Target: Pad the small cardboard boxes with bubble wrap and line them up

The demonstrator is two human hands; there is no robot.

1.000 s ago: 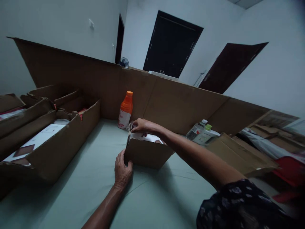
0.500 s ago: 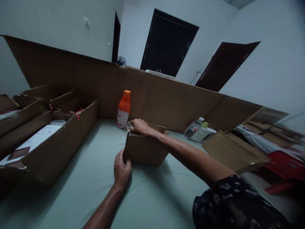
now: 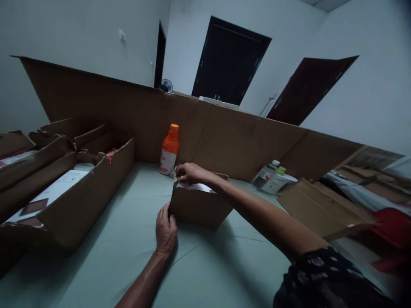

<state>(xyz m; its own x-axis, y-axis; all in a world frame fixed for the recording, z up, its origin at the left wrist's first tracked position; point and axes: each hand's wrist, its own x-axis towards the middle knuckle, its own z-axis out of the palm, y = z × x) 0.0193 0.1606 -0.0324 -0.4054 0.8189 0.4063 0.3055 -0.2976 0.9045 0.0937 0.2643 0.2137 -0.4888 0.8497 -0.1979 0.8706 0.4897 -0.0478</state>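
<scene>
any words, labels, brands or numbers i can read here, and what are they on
None of the text here can be read.
orange bottle: white label with red print, too blurred to read.
white-capped bottle and green-capped bottle: labels too small to read.
white sheet in the long carton: a dark patch, no legible print.
small cardboard box: no print shows on it.

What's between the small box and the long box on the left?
Nothing but bare green table between small box and long box, seen in the head view.
</scene>
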